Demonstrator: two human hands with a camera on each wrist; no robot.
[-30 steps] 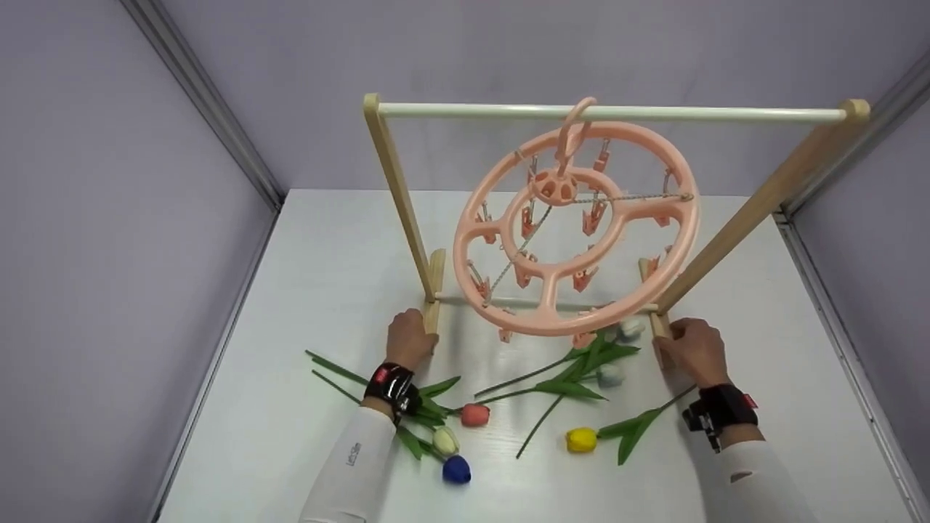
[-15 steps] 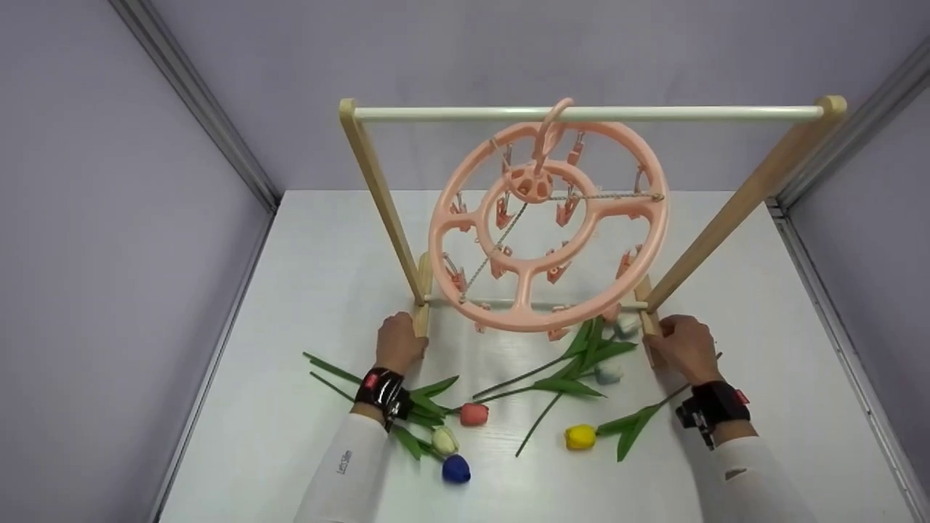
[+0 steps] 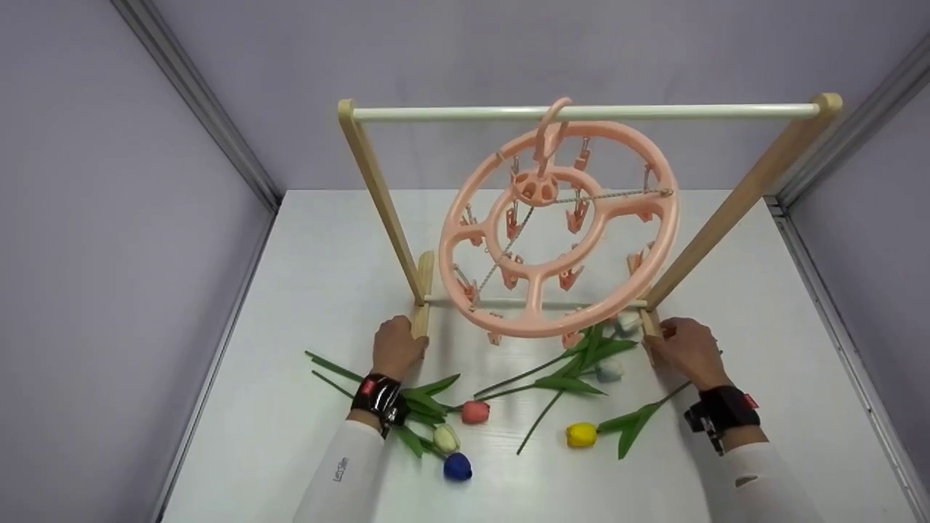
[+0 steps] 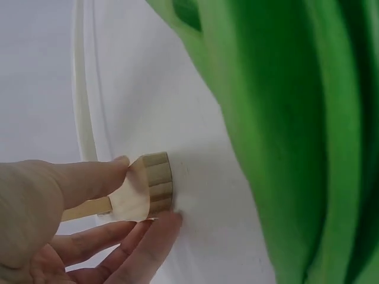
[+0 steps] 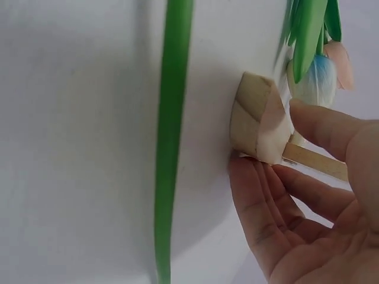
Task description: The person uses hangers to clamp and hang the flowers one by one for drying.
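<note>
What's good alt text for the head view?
Two hands, left hand and right hand, grip the feet of a wooden rack on a white table. A pink clip hanger hangs from its bar; tulips lie in front.

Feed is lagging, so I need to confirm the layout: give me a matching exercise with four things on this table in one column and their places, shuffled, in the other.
Things:
1. left hand
2. right hand
3. pink clip hanger
4. blue tulip

Places:
A. hooked on the rack's white top bar
B. grip on the rack's right wooden foot
C. lying nearest the person, by the left sleeve
D. grip on the rack's left wooden foot

Pairs: 1-D, 2-B, 3-A, 4-C
</note>
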